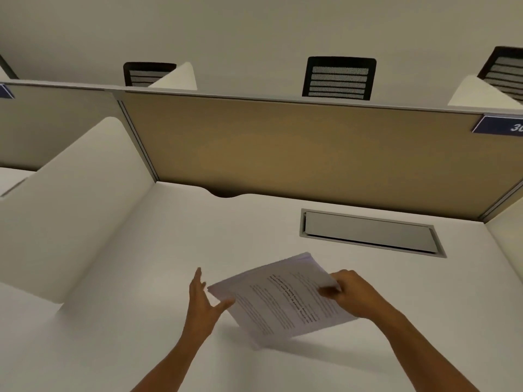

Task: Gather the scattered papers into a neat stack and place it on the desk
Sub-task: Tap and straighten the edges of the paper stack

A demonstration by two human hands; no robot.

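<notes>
A stack of printed white papers (pixel 280 299) is held tilted just above the white desk (pixel 141 278), a shadow beneath its near edge. My right hand (pixel 349 292) grips the stack's right edge, thumb on top of the sheets. My left hand (pixel 202 299) is at the stack's left corner, fingers spread and pointing up, its thumb touching the paper's edge. The sheets look roughly squared, with their far edges slightly fanned.
A grey cable-tray lid (pixel 368 232) is set into the desk behind the papers. A tan divider panel (pixel 283 154) closes the back, white side screens (pixel 79 199) flank the desk. Black chairs (pixel 339 77) stand beyond the panel.
</notes>
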